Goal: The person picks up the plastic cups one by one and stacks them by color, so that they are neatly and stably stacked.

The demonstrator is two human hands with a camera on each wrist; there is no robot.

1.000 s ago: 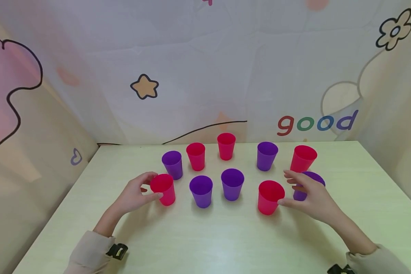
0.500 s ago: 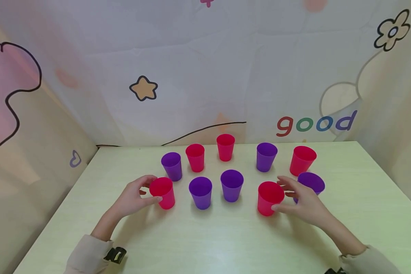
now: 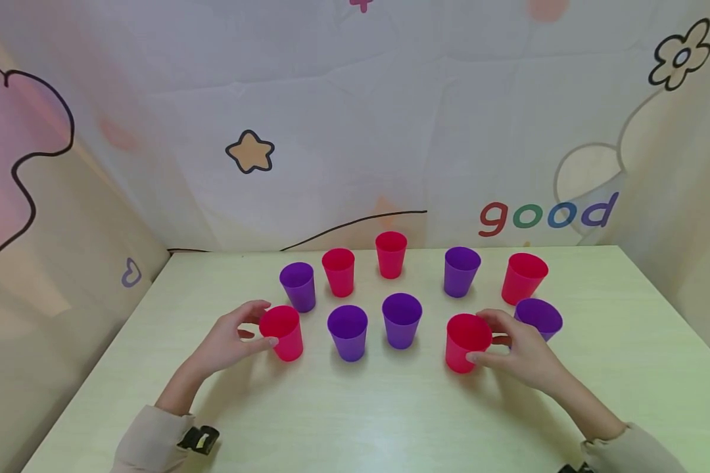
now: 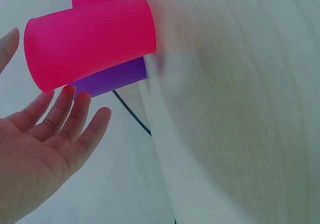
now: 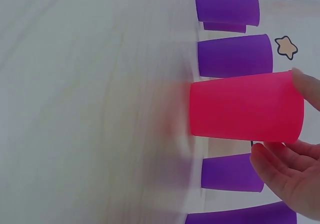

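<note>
Two upright red cups stand at the ends of the front row. My left hand (image 3: 227, 338) curves around the outer side of the left red cup (image 3: 287, 341). In the left wrist view, a gap shows between the thumb (image 4: 7, 49) and this cup, with the fingertips close to its rim. At the right red cup (image 3: 463, 351), my right hand (image 3: 523, 351) has its thumb on the near side and its fingers on the far side. The right wrist view has the thumb (image 5: 306, 86) at the rim and fingers (image 5: 272, 166) against the opposite side.
Between the red cups stand two purple cups, one left (image 3: 349, 338) and one right (image 3: 401, 325). Several red and purple cups form a back row, among them a purple cup (image 3: 459, 276). Another purple cup (image 3: 541, 318) is partly hidden behind my right hand. A printed cloth (image 3: 343, 131) hangs behind the table (image 3: 355, 420).
My right hand has moved left and closed in on the right red cup, its thumb now overlapping the front. The left hand has dipped slightly beside its cup. The cups stay in place.
</note>
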